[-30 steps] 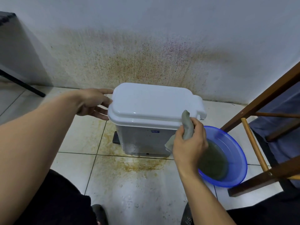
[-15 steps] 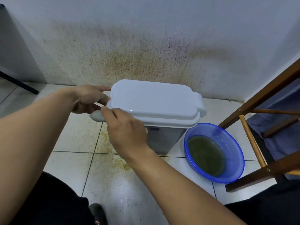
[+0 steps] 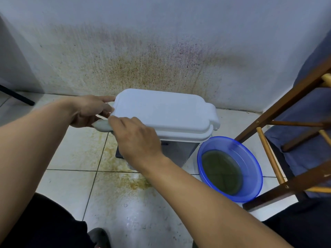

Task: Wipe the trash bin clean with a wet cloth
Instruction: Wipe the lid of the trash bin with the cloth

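A white-lidded trash bin (image 3: 166, 111) with a grey body stands on the tiled floor against the stained wall. My left hand (image 3: 89, 110) holds the lid's left end, fingers on its edge. My right hand (image 3: 136, 138) reaches across the bin's front and grips the grey wet cloth (image 3: 102, 125) against the lid's front-left corner. Most of the cloth is hidden under my fingers.
A blue basin (image 3: 231, 169) of murky water sits on the floor right of the bin. A wooden chair frame (image 3: 279, 111) with blue fabric stands at the right. Brown stains mark the wall and the floor tiles (image 3: 114, 178). A dark table leg (image 3: 16, 95) shows at far left.
My right hand carried the cloth from the lid's right front, near the basin, across to the left front corner. The left hand stayed on the lid's left end.
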The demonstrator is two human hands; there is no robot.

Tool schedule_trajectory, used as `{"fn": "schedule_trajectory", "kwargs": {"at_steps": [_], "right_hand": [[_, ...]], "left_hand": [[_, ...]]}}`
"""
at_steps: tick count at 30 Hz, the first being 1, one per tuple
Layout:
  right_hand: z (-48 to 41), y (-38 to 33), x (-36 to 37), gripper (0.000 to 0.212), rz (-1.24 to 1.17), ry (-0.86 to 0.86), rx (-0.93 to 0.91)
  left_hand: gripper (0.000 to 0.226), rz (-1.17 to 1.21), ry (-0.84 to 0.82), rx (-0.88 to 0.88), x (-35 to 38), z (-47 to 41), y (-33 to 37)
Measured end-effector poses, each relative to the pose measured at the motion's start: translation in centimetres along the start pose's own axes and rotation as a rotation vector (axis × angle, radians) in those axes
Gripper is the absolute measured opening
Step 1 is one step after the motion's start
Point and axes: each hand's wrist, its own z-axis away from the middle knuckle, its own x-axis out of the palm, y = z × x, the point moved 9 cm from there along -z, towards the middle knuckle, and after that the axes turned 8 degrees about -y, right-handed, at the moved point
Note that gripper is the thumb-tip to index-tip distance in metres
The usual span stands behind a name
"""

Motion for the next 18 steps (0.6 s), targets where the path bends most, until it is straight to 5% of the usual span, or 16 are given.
{"fn": "schedule_trajectory", "kwargs": {"at_steps": [3,6,18], "right_hand": [[-0.6,0.1,0.9,0.046,0.117,-0.109,0.010],[0.5,1.0,1.1,0.036,0.200,-0.135,0.053],[6.2,8.9,-0.4,0.035,-0.088,-0.074,0.331]], "left_hand": [[0.053,0.007,-0.016,0.012,0.2,0.1,-0.1],[0.055,0.027,-0.003,0.019,0.0,0.0,-0.2],[0.056,0.093,-0.042,-0.001,0.0,-0.2,-0.8]]}}
